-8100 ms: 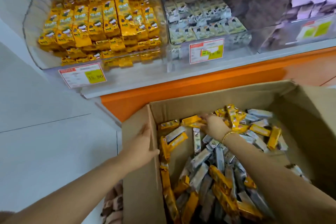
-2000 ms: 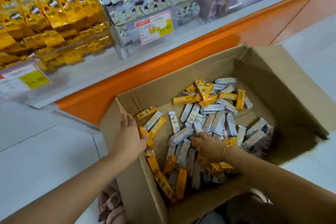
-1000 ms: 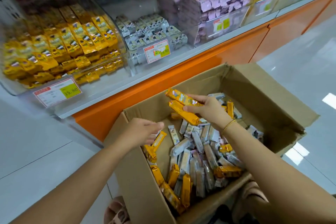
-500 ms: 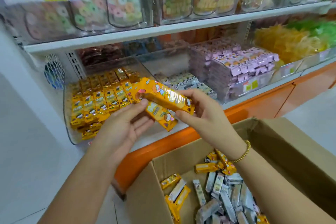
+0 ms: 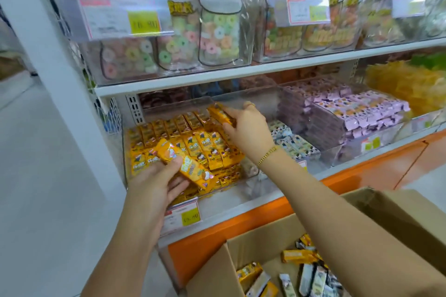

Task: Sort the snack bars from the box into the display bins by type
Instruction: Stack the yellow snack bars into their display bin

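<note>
Our right hand (image 5: 248,128) pinches 1 yellow bar (image 5: 219,113) between thumb and fingertips, over back rows of yellow bin (image 5: 176,106). Our left hand (image 5: 156,183) grips 2nd yellow bar (image 5: 190,166), fingers curled round it, at bin front. Cardboard box (image 5: 398,219) below us, mixed bars (image 5: 311,275) inside.

A: Is the white-and-yellow price label (image 5: 182,215) legible?
B: No, it's blurred. The brown cardboard box (image 5: 212,275) runs off the bottom edge, and the left hand (image 5: 154,185) covers part of the shiny yellow-wrapped snack bar (image 5: 188,164) it holds.
</note>
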`<state>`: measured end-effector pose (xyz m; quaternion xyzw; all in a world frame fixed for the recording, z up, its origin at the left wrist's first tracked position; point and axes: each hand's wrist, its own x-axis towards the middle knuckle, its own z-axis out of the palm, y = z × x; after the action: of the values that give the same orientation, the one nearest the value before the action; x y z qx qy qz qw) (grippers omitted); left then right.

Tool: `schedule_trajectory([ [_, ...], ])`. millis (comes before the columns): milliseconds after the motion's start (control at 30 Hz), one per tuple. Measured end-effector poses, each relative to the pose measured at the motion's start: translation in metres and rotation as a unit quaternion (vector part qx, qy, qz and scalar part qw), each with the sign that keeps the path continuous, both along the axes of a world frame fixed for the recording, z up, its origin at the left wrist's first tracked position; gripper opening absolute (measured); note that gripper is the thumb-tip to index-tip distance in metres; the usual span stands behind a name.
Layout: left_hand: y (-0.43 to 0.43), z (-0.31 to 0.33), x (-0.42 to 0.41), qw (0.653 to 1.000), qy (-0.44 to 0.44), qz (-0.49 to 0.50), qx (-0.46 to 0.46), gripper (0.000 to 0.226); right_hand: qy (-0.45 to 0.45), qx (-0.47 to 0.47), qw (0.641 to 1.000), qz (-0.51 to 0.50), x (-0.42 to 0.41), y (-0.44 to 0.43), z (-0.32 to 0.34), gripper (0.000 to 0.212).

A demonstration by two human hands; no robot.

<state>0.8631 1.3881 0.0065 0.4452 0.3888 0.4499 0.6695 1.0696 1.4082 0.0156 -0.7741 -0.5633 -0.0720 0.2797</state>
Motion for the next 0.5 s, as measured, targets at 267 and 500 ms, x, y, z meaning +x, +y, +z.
schedule_trajectory([
  [267, 0.005, -0.008, 0.006, 0.999, -0.011, -0.004, -0.03, 0.009, -0.204, -0.154, 0.967, -0.008, -0.007, 0.065, 0.005, 0.038],
  [500, 0.004, -0.014, 0.01, 0.999, -0.002, -0.02, -0.033, 0.011, -0.197, -0.338, 0.91, 0.137, 0.008, 0.064, 0.043, 0.008],
])
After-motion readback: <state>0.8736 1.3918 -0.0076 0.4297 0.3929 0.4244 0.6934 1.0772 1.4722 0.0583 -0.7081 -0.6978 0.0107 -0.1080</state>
